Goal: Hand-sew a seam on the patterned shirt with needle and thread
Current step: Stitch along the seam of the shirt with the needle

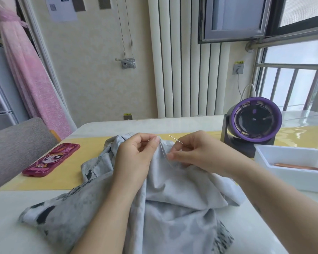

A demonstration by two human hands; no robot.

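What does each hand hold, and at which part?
Left hand pinches a raised fold of the shirt; right hand pinches the needle at its lower end.

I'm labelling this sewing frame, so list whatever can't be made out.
Head view:
- Thread: too thin to trace from the needle.
- Stitches: hidden by the right hand and a fold of the shirt.
- Orange thing in the white tray: too blurred to identify.
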